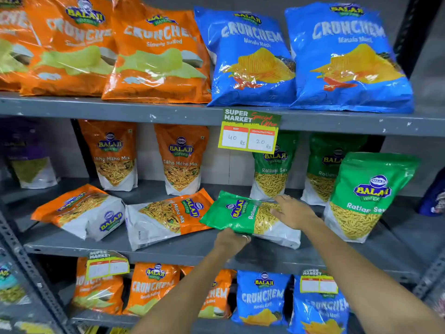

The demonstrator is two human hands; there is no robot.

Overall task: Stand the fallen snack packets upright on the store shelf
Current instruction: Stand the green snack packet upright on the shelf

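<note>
A green Ratlami Sev packet (237, 214) lies on its side on the middle shelf (183, 255). My left hand (231, 241) grips its near edge from below. My right hand (292, 213) rests on its top face, fingers spread over the clear window. Two orange Tikha Mitha Mix packets lie flat to the left, one in the middle (166, 219) and one further left (80, 210). A green packet (366, 196) stands upright at the right front.
More orange (180, 160) and green packets (272, 169) stand upright at the back of the shelf. A price tag (249, 132) hangs from the upper shelf edge, just above the held packet. Large Crunchem bags fill the shelves above and below.
</note>
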